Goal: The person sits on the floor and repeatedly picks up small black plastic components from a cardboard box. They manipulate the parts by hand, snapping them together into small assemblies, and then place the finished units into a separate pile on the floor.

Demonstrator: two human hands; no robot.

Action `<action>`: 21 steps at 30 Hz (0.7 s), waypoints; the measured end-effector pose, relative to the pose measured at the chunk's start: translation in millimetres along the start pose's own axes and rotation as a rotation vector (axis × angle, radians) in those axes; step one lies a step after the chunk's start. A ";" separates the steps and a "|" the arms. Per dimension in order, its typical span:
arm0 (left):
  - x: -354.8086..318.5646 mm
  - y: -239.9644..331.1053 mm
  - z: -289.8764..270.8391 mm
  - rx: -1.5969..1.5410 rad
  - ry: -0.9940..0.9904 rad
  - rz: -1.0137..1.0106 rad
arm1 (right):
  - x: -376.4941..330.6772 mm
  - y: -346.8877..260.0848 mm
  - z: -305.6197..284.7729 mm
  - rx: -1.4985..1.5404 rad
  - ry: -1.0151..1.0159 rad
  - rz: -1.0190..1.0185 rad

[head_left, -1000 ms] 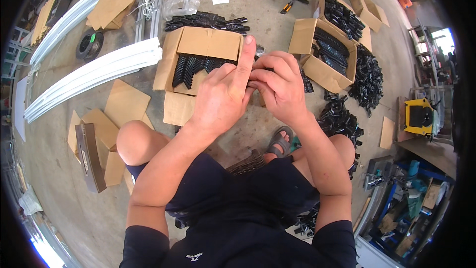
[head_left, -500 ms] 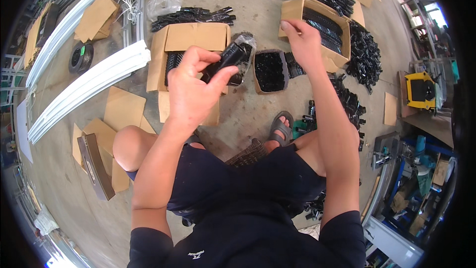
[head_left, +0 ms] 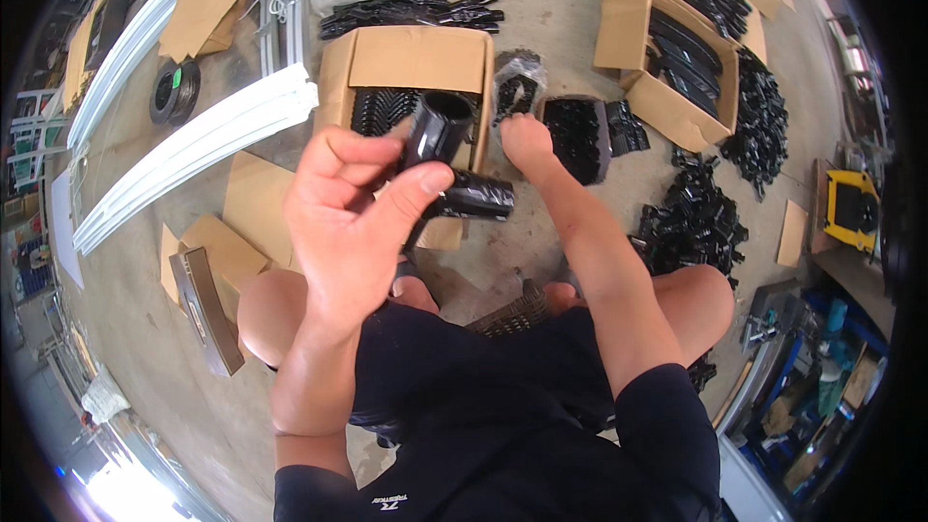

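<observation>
My left hand (head_left: 343,208) is closed around a black tubular T-shaped fitting (head_left: 440,135); its round open end faces up and one branch points right. Over at a clear plastic bag (head_left: 520,72) with small black parts in it, my right hand (head_left: 529,143) reaches down at the near edge. Its fingertips are hidden, so what they grip, if anything, cannot be made out. Just right of that hand stands an open-topped container (head_left: 603,140) full of small black pieces. Behind the fitting is an open cardboard box (head_left: 416,60) holding rows of black parts.
Another open carton (head_left: 619,31) with black curved parts stands at the right, beside heaps of black fittings (head_left: 756,130). More black pieces (head_left: 411,12) lie at the back. White curved profiles (head_left: 208,150) and flat cardboard (head_left: 259,203) lie left. A yellow-framed object (head_left: 851,208) is far right.
My right hand has moved left and down from the right-hand carton to the plastic bag. The left hand has turned the fitting, so its open end and side branch now show. The view has shifted.
</observation>
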State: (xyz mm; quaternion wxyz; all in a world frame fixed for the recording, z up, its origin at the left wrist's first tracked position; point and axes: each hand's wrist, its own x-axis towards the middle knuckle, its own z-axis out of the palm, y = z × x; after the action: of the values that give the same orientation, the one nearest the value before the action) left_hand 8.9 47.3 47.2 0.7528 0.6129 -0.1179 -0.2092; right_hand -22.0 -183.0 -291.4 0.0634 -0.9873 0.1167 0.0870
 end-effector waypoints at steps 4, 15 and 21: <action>4.1 -2.5 -1.4 -0.031 -0.008 -0.013 | 15.7 -0.5 47.8 -0.022 -0.175 0.089; 26.0 -10.2 -20.8 -0.123 0.005 -0.154 | 14.2 -10.7 25.5 0.333 -0.005 0.202; 25.9 -4.6 -28.8 -0.349 0.004 -0.131 | 19.0 -33.0 -41.0 0.287 -0.038 0.269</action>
State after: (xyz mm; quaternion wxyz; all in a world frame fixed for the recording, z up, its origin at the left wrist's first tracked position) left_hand 43.5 59.8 34.3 0.8326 0.4799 -0.0385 -0.2738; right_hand 10.6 -161.3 -251.4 0.1935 -0.9419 0.2573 0.0956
